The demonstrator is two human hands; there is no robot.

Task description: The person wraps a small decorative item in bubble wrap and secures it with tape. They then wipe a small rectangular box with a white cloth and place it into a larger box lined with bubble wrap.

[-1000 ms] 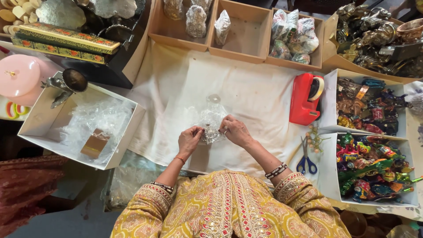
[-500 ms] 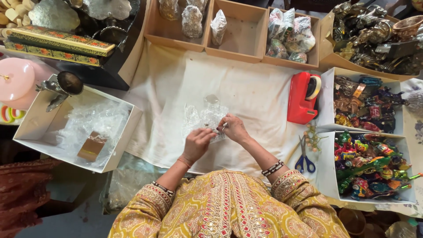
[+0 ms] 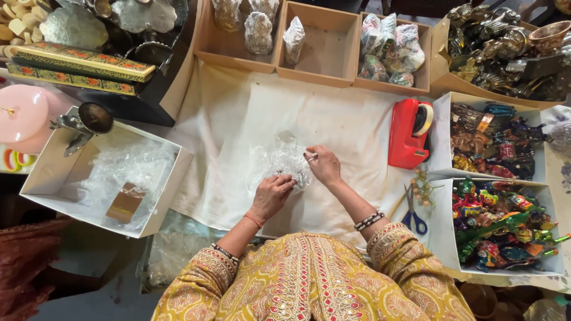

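left hand (image 3: 272,195) lower on clear wrap (image 3: 284,163)

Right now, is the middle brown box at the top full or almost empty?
Almost empty. The middle cardboard box shows mostly bare bottom, with just one small wrapped bundle against its left wall.

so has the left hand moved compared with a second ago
Yes. The left hand has slid down the white cloth toward the person's body, farther from the brown boxes, still touching the clear wrapped bundle.

Your left hand (image 3: 270,196) and right hand (image 3: 324,166) both pinch the clear plastic bundle (image 3: 284,163) on the cloth-covered desk (image 3: 357,119), near the red tape dispenser (image 3: 407,134).
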